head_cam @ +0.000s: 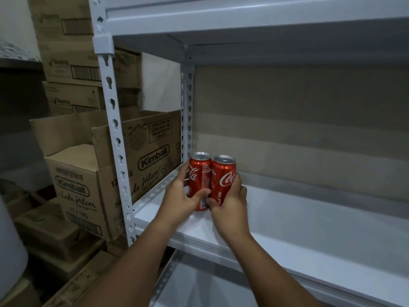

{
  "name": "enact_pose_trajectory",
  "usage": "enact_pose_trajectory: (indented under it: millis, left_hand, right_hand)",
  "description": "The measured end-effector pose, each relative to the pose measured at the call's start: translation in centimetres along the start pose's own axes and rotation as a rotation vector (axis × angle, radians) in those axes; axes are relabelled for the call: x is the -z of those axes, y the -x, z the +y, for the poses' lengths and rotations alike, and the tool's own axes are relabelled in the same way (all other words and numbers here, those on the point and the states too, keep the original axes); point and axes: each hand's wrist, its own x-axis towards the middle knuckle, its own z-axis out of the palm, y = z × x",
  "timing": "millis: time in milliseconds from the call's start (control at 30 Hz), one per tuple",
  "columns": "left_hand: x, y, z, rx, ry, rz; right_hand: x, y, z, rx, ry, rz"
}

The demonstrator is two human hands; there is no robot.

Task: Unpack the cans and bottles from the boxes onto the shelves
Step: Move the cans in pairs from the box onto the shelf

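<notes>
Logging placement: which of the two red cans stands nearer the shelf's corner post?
The left can, gripped by the left hand, stands nearer the post; the right can sits on its far side.

Shelf board lying open right of fingers; rear upright post standing just left; two cans blocking straight ahead; upper shelf hanging well above.

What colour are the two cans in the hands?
Red with white lettering, seen in the head view: left can, right can.
</notes>
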Motion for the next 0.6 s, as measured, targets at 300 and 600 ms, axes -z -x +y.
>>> enact_pose_trajectory:
  millis: [300, 600]
  left_hand:
    - [-3.2, -8.5, -4.9, 0.059, 0.001, 0.026]
    - [-5.1, -14.4, -7.7, 0.066, -0.064, 0.083]
  right_hand:
    - [-4.3, -9.5, 2.5, 0.02, -0.047, 0.115]
    - [-7.0, -15.4, 3.9, 0.002, 0.1, 0.148]
